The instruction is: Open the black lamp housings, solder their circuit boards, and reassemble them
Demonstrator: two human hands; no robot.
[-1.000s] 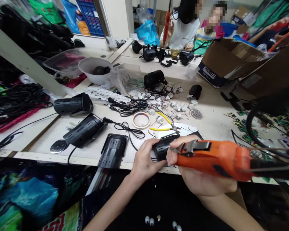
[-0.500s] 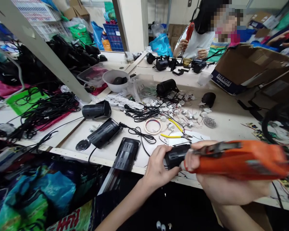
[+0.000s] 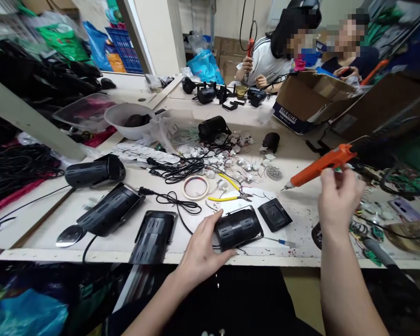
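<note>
My left hand (image 3: pixel 201 247) spans the left end of a black slotted housing (image 3: pixel 240 227), fingers on the far side and thumb on the near side. That housing lies on its side at the table's front edge. Over to the right, my right hand (image 3: pixel 339 198) has its fingers curled at the rear part of an orange electric screwdriver (image 3: pixel 318 165), whose tip points down and left, apart from the housing. A square black plate (image 3: pixel 275 214) lies beside the housing. A small screwdriver with a blue handle (image 3: pixel 285 242) lies near the housing's lower right corner.
More slotted housings (image 3: pixel 154 237) lie to the left. Yellow-handled cutters (image 3: pixel 227 198), a tape roll (image 3: pixel 195 187), a black cable (image 3: pixel 177 200) and a pile of screws (image 3: pixel 274 173) lie behind. A cardboard box (image 3: pixel 294 105) stands at the back right; two people sit across the table.
My right hand has moved right with the electric screwdriver, off the housing. The square plate and small screwdriver now show. My left hand stays at the housing; the view has shifted right.
</note>
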